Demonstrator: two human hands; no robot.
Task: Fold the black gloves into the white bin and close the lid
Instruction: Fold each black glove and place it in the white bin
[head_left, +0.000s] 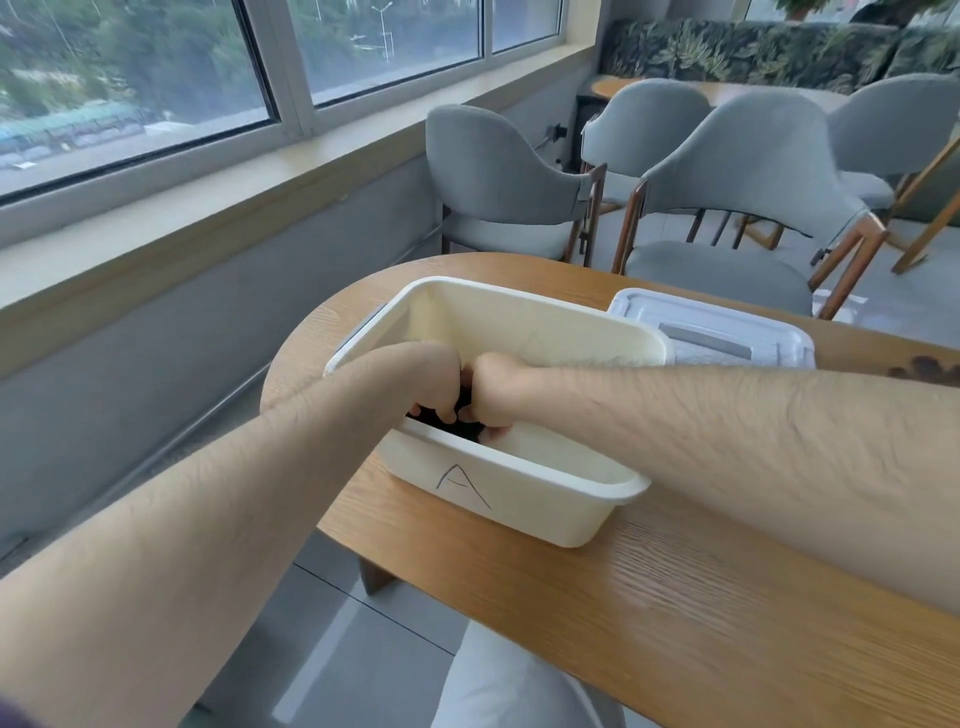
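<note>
Oak-coloured table (675, 597) is noted nearest, one in use, with both bare forearms reaching over its edge. One white bin (519, 499) is set on it, a letter A drawn on the near wall, the top uncovered. Both hands are lowered inside the bin at its left end, knuckles touching. The left hand (431, 382) is seen with fingers curled down onto the black gloves (457, 423), and the right hand (493, 387) is likewise curled and gripping the same dark bundle. The gloves are thus held inside the bin, against the near wall; whether they rest on the bottom cannot be told, as the wall hides it. Only one dark mass is visible, so the gloves cannot be counted singly. Step judged in hand: the folded gloves are being placed or pressed down in the bin, a late stage. Next move, as judged, calls for both grips to be released, the hands to be lifted clear of the rim, and the lid to be fetched and seated squarely. One lid (727, 332), white with a grey handle, is lying flat on the table just behind the bin's far right corner, touching or nearly so. Four grey chairs (493, 182) are counted beyond the table, and a window (156, 78) runs along the far left.
</note>
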